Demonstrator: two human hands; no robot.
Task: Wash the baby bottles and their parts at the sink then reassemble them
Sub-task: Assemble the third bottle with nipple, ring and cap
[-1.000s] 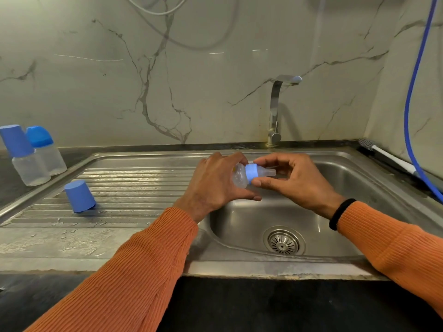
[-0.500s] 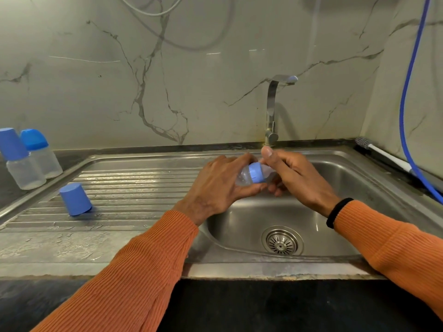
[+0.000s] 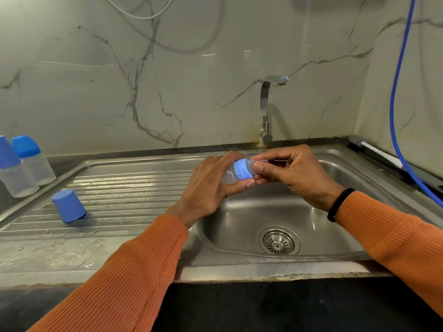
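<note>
Blue cap [image 3: 68, 206], blue bottle ring [image 3: 242, 168], orange ribbed sleeves [image 3: 134, 271], grey-veined marble wall [image 3: 134, 92], steel sink [image 3: 275, 212].

bottle [image 3: 229, 175]: clear, on its side over the sink [image 3: 335, 212] basin, blue ring [image 3: 242, 169] and clear teat [image 3: 260, 161] on | cap [image 3: 68, 206]: blue, mouth down on the sink's drainboard | two bottles [image 3: 26, 168]: capped blue, upright, left of the sink

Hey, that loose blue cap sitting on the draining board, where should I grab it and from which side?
Take the blue cap from above, pinching its side wall just below the closed top. It stands rim-down on the draining board, tapering upward, with open space around it.
</note>
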